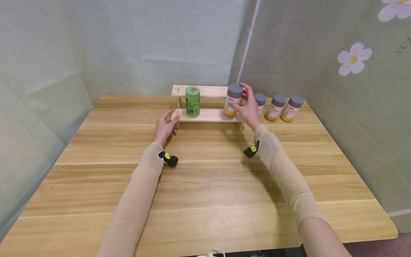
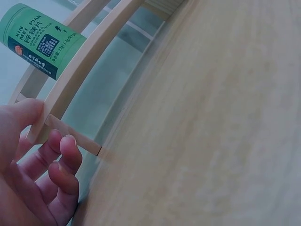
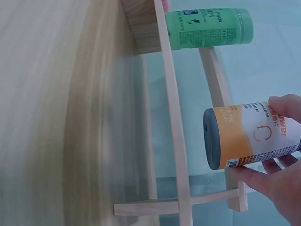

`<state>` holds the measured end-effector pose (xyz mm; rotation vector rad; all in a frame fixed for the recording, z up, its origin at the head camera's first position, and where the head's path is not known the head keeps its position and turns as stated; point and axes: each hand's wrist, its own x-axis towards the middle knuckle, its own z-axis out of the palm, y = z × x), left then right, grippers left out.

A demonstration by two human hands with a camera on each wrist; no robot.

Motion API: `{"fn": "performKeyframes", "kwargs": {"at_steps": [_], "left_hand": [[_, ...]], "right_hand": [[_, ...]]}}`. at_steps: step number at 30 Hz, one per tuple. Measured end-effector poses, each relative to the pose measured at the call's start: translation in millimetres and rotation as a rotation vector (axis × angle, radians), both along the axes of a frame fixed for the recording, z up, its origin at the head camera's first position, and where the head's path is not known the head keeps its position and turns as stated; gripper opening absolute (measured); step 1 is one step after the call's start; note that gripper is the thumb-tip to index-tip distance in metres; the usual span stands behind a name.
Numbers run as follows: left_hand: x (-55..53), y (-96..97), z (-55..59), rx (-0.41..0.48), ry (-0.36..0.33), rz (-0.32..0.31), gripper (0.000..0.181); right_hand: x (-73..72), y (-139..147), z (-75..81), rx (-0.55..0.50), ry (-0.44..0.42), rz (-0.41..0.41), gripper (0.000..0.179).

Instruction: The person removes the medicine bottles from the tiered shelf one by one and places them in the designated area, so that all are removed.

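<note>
A two-tier wooden shelf (image 1: 208, 114) stands at the back of the table. My left hand (image 1: 166, 127) grips the left end of its lower board, the thumb over the board and several fingers curled below it, as the left wrist view shows. On that board, toward the left, a green bottle (image 1: 193, 102) stands upright. My right hand (image 1: 249, 109) holds a grey-capped supplement bottle (image 1: 233, 100) over the right part of the lower board, thumb on one side and fingers on the other. Seen from the right wrist, the bottle's dark base (image 3: 212, 139) hangs just off the board.
Right of the shelf, three more grey-capped bottles stand in a row: one partly behind my right hand (image 1: 260, 101), a middle bottle (image 1: 275, 107) and an end bottle (image 1: 292, 108). The wooden table (image 1: 205, 185) spreads toward me; pale curtains (image 1: 154, 43) hang behind.
</note>
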<state>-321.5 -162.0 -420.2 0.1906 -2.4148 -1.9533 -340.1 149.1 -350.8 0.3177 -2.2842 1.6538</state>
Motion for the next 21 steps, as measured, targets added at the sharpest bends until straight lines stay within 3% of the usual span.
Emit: {"fn": "performKeyframes", "kwargs": {"at_steps": [21], "left_hand": [[0.7,0.4,1.2,-0.001,0.001,-0.005,0.057]], "right_hand": [[8.5,9.7,7.0,-0.004,-0.01,0.012,0.075]]}}
